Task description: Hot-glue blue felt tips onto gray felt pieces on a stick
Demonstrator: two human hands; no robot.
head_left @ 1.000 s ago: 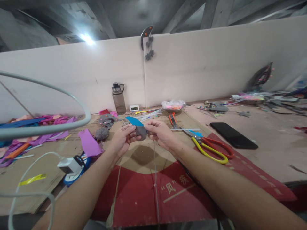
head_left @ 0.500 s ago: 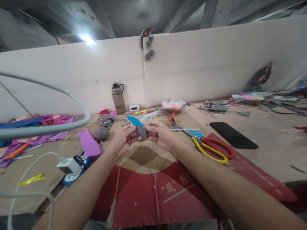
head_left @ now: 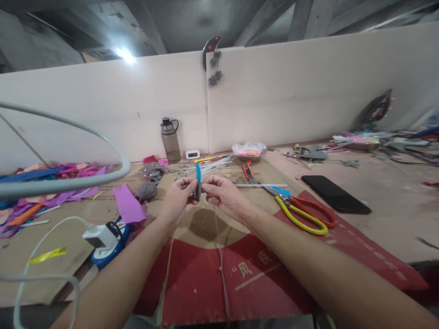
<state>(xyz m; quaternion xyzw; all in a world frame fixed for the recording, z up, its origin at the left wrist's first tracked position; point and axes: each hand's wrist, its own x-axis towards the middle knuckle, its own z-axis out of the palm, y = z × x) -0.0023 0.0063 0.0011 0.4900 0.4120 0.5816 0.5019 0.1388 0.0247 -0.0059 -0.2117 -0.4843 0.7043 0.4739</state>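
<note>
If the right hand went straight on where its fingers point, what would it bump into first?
Probably the blue-and-grey piece, right by the fingertips of the right hand; depth is unclear, so they may be touching it. Beyond that comes the left hand, which pinches the piece.

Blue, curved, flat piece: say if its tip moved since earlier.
Yes, rightward: the tip of the blue piece went from left of the white rectangular clock to below its right half.

Lamp [head_left: 125,55] glares upper left; far edges seem smeared.
</note>
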